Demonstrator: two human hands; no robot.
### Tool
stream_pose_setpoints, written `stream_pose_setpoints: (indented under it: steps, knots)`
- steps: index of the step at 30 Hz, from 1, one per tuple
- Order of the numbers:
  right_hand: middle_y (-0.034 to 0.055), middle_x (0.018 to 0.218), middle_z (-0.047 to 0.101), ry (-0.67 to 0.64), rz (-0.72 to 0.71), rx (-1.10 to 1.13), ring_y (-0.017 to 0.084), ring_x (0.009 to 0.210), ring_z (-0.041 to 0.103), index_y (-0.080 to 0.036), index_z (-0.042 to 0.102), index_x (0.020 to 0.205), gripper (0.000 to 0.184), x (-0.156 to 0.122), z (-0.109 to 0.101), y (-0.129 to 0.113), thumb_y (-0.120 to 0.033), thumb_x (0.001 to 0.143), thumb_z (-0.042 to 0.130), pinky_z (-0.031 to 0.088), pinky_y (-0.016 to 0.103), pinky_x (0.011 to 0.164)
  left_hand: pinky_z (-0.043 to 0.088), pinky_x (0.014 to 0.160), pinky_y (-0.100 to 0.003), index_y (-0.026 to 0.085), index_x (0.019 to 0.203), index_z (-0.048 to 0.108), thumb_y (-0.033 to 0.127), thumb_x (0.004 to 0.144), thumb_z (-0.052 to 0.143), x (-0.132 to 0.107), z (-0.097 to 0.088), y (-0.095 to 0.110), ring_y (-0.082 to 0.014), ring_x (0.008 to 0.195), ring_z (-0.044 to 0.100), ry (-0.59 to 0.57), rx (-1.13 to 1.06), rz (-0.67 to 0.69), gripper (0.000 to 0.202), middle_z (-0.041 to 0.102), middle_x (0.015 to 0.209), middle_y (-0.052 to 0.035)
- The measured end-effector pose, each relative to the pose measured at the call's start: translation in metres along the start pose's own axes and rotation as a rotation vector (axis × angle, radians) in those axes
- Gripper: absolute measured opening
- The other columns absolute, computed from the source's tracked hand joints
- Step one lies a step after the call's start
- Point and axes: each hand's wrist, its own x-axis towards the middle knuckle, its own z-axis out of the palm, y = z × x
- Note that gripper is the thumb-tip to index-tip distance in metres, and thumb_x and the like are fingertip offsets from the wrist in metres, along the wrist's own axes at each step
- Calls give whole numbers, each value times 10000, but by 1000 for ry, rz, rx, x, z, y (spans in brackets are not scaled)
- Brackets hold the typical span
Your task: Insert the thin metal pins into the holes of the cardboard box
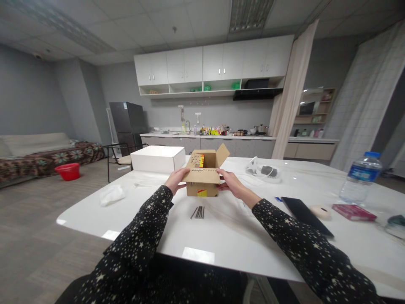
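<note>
A small brown cardboard box (202,188) with yellow and red labels stands open on the white table (228,228), its flaps up. My left hand (176,179) grips the near flap at its left end. My right hand (230,182) holds the same flap at its right end. Just in front of the box lies a small bundle of dark thin sticks (198,212) on the tabletop.
A white box (157,158) sits behind the cardboard one, crumpled white tissue (111,195) to the left. To the right lie a white-and-grey item (265,170), a black tablet (305,215), a red packet (353,212) and a water bottle (360,176). A kitchen counter lines the back wall.
</note>
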Motion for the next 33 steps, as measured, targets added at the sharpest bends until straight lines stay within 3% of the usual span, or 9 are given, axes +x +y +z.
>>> stream_pose_setpoints:
  steps: [7, 11, 18, 24, 27, 33]
  knots:
    - [77, 1058, 662, -16, -126, -15, 158, 732, 642, -177, 633, 1087, 384, -4, 1, 4, -440, 826, 532, 532, 262, 653, 483, 628, -282, 219, 950, 623, 386, 611, 673, -1, 6, -10, -197, 839, 607, 59, -70, 86, 381, 659, 968, -54]
    - [67, 966, 671, -16, -239, -85, 161, 752, 624, -156, 639, 984, 336, -11, 6, 6, -425, 825, 516, 502, 245, 639, 490, 645, -274, 214, 981, 597, 387, 615, 681, -1, 1, -19, -179, 800, 624, 33, -92, 143, 414, 672, 971, -43]
    - [80, 900, 676, 42, -360, -239, 197, 845, 595, -140, 631, 857, 273, -11, 4, 21, -366, 806, 485, 479, 274, 684, 514, 799, -345, 227, 937, 494, 325, 630, 666, -12, -2, -33, -211, 999, 625, 4, -97, 218, 366, 633, 1194, -61]
    - [110, 1016, 683, 77, -351, -275, 237, 936, 608, -128, 664, 926, 291, -8, 10, 44, -323, 777, 508, 489, 322, 781, 473, 917, -381, 226, 936, 446, 212, 624, 636, -14, -6, -49, -206, 1120, 584, -37, -92, 264, 365, 561, 1320, -90]
    - [93, 1088, 665, 84, -348, -259, 240, 988, 598, -155, 653, 1012, 316, -10, 18, 52, -320, 777, 521, 502, 326, 784, 469, 930, -387, 221, 960, 453, 180, 622, 638, -14, -13, -55, -214, 1147, 571, -32, -106, 246, 388, 550, 1333, -100]
    - [93, 1008, 677, 107, -302, -259, 240, 944, 607, -163, 656, 995, 301, -8, 21, 51, -346, 789, 534, 507, 357, 797, 504, 879, -374, 222, 1127, 510, 191, 676, 667, -14, -18, -57, -243, 1183, 545, -43, -100, 180, 478, 526, 1356, -121]
